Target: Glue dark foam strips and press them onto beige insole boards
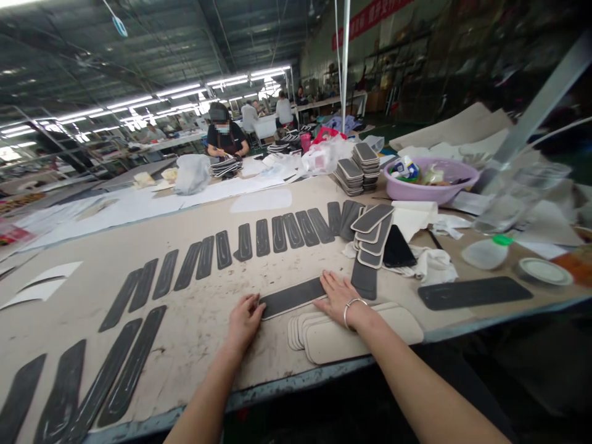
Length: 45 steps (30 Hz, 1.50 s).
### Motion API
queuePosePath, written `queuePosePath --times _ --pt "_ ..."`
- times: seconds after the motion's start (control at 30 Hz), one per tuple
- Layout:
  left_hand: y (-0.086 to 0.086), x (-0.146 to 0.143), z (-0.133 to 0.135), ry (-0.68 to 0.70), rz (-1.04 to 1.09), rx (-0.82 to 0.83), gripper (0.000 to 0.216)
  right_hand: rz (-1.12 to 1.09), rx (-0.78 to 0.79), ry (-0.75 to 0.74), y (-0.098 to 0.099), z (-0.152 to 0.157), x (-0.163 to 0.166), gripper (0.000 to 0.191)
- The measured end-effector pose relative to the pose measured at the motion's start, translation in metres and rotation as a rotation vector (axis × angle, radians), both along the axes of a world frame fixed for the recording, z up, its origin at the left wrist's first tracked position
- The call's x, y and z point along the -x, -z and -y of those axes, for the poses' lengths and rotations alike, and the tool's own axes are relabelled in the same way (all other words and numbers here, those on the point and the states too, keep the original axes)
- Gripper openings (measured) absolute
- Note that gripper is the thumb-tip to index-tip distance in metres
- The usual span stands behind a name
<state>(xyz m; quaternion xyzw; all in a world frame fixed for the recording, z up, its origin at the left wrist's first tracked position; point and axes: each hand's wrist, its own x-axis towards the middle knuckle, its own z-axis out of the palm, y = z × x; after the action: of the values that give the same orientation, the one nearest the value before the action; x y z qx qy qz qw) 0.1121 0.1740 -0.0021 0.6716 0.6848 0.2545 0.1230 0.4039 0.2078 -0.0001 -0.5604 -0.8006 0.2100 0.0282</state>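
Observation:
A dark grey insole-shaped piece (pixel 291 296) lies flat on the worktable (pixel 194 333) in front of me. My left hand (pixel 245 320) rests palm down at its left end, fingertips touching the edge. My right hand (pixel 340 297), with a bracelet on the wrist, lies flat with fingers spread over its right end. Under my right wrist sits a fanned stack of beige pieces (pixel 333 336). Neither hand grips anything.
A long row of dark pieces (pixel 259 237) runs across the table, with more (pixel 106 376) at the near left. A pile of dark pieces (pixel 372 237), a black phone (pixel 398 246), a purple basin (pixel 432 179), a plastic jug (pixel 513 197) and lids sit to the right. Other people work at tables behind.

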Motion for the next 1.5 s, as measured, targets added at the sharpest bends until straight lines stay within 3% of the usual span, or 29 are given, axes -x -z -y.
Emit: queuePosePath --times 0.3,0.67,0.8,0.9,1.03,1.13,1.2,1.4,1.5 --pt "-0.001 0.001 -0.026 0.060 -0.080 0.064 0.019 0.001 0.007 -0.011 -0.002 0.000 -0.002 0.083" --pt "0.005 0.002 -0.010 0.028 -0.100 -0.005 0.032 -0.030 -0.009 0.003 -0.002 0.001 -0.003 0.084" --pt "0.001 -0.004 -0.006 0.005 -0.182 -0.102 0.040 -0.047 -0.013 0.010 -0.002 0.001 -0.003 0.083" --pt "-0.009 -0.033 -0.009 0.195 -0.257 -0.136 0.045 -0.050 -0.022 0.005 -0.001 0.001 -0.003 0.084" --pt "-0.019 -0.087 -0.019 0.545 -0.327 0.030 0.055 -0.024 -0.031 0.007 0.003 0.001 -0.002 0.084" --pt "-0.017 -0.102 -0.022 0.600 -0.403 0.159 0.062 0.001 -0.042 0.002 0.006 0.000 -0.001 0.081" --pt "-0.013 -0.090 -0.015 0.591 -0.459 0.178 0.064 0.005 -0.048 -0.001 0.007 0.000 -0.001 0.082" --pt "-0.004 -0.016 0.017 0.489 -0.547 0.151 0.064 -0.016 -0.040 0.008 0.005 0.000 -0.002 0.083" --pt "0.000 -0.001 0.023 0.475 -0.558 0.138 0.065 -0.022 -0.019 0.022 0.000 0.002 -0.002 0.082"
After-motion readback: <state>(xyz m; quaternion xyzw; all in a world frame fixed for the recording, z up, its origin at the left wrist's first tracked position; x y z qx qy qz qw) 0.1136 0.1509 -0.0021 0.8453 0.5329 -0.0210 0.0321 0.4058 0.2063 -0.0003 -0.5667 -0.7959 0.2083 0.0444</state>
